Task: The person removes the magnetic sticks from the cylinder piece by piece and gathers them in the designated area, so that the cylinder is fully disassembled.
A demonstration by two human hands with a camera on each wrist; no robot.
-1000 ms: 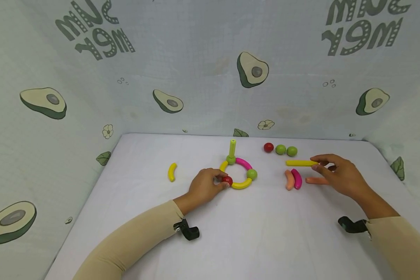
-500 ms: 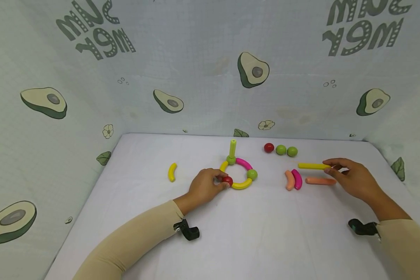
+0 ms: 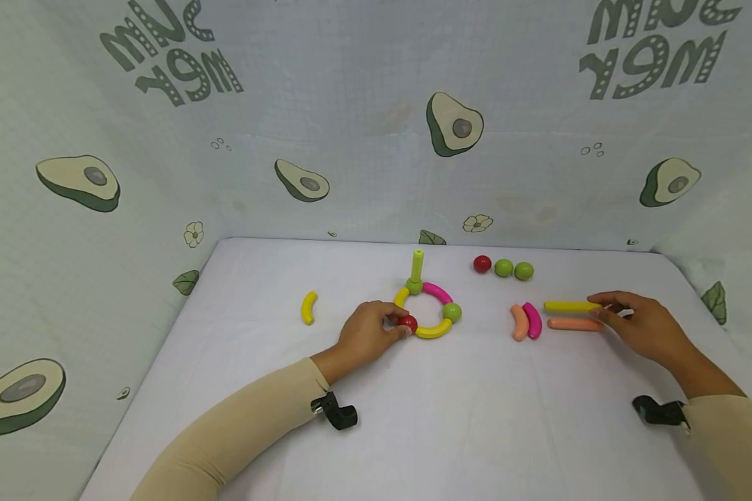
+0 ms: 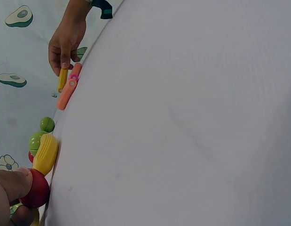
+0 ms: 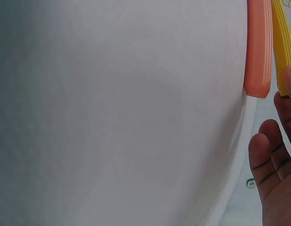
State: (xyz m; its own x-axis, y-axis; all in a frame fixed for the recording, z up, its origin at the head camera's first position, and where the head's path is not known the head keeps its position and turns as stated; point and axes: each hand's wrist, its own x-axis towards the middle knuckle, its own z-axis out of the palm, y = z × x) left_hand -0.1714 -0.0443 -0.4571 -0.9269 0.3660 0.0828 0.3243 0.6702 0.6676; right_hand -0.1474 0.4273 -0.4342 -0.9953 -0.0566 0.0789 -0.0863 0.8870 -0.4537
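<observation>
The left hand [image 3: 368, 332] grips a red ball [image 3: 408, 323] at the lower left of a ring of curved yellow and magenta pieces and balls. A green ball [image 3: 452, 312] is at the ring's right, and a light green stick [image 3: 417, 265] rises from another green ball [image 3: 413, 286] at its top. At the right, the right hand [image 3: 645, 330] pinches the end of a straight yellow stick [image 3: 570, 306], just behind a straight orange stick [image 3: 575, 324] on the table. In the right wrist view the yellow stick [image 5: 282, 47] lies beside the orange one [image 5: 258, 52].
A curved yellow piece [image 3: 309, 307] lies left of the left hand. Curved orange [image 3: 520, 323] and magenta [image 3: 532, 321] pieces lie side by side right of the ring. Behind them are a red ball [image 3: 482, 264] and two green balls [image 3: 504, 268]. A patterned cloth [image 3: 376, 139] hangs behind the table.
The right hand has moved right and toward the front with the yellow stick, bringing it close to the orange stick, which shows in full. The left hand has stayed on the red ball.
</observation>
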